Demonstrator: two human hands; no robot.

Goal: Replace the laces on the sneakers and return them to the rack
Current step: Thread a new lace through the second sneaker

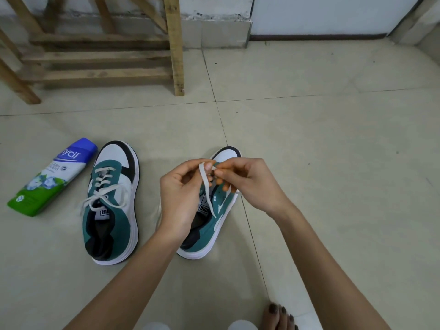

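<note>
The left hand (181,198) and right hand (247,182) meet over a teal suede sneaker (209,236) with a thick white rubber sole and a black-edged white toe, standing on the glossy beige tiled floor (333,139). The left grip is closed in a pinch, thumb and fingertips on a flat white woven lace (206,186) that loops over and trails down across the tongue. The right grip, fingers curled, pinches the same lace just beside it (the fingers hide how far it is threaded). To the left, apart, stands the matching laced sneaker (119,222), tied in a bow. A smooth blue, white and green plastic bottle (52,177) lies on its side next to it. A rough slatted wooden rack (100,55) stands by the wall.
</note>
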